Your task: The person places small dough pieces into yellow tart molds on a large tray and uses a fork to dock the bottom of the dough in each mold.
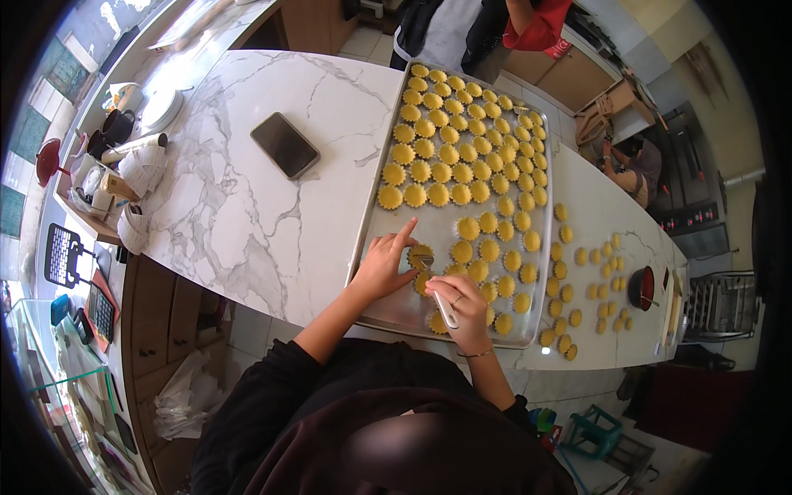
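A large metal tray [381, 307] lies on the marble counter before me, carrying rows of small yellow fluted tart shells [438, 195]. Over its near left part, my left hand [384, 264] curls round one tart shell [419, 253], thumb and fingers at its edge and the index finger raised. My right hand [464, 310] grips a fork [446, 312] by its pale handle. The fork's tines reach that same shell; whether they pierce it is too small to tell. Loosely spaced tart shells [488, 250] sit around my right hand.
More tart shells [566, 293] stand on the counter right of the tray, near a dark bowl [641, 289]. A phone [285, 145] lies on the marble counter [231, 206] to the left. Across the tray stands a person in a red sleeve [536, 26]; another person [637, 169] is farther right.
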A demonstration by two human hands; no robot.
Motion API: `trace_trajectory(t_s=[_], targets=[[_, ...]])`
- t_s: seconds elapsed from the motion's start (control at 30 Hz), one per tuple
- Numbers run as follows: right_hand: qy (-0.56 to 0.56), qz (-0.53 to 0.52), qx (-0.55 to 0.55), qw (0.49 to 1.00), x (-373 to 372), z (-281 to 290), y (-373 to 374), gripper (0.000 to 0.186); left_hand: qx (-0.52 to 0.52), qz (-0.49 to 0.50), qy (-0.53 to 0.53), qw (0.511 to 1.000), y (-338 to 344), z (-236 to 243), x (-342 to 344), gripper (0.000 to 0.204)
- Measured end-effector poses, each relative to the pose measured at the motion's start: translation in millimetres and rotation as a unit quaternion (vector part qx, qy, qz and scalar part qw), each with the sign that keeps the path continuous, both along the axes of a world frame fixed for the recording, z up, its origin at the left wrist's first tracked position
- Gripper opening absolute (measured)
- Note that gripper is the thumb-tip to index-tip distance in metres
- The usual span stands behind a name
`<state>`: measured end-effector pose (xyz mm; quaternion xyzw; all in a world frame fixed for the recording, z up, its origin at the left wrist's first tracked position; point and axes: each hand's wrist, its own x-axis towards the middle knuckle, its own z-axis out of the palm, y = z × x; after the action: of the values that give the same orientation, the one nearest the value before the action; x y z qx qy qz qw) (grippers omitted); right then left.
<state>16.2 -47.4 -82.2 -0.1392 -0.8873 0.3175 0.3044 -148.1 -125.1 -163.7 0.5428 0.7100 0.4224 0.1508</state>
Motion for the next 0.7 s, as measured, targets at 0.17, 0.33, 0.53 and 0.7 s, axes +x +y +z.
trace_trajectory(t_s=[0.17, 0.33, 0.53, 0.7], targets=[[0.009, -0.012, -0.010, 1.000, 0.3, 2.8, -2.5, 0.033, 0.000, 0.000, 0.004, 1.000, 0.2, -0.4, -0.6, 0.097], [0.017, -0.028, 0.005, 0.999, 5.2, 10.3, 0.2, 0.034, 0.004, 0.004, 0.006, 1.000, 0.0, 0.7, -0.4, 0.097], [0.007, -0.007, -0.020, 1.000, 4.6, 4.1, -3.1, 0.033, 0.003, 0.004, 0.005, 1.000, 0.0, -0.3, 0.0, 0.098], [0.001, -0.001, -0.016, 1.000, 3.5, -0.5, -3.9, 0.032, 0.007, 0.004, 0.006, 1.000, 0.3, 0.5, 0.1, 0.098]])
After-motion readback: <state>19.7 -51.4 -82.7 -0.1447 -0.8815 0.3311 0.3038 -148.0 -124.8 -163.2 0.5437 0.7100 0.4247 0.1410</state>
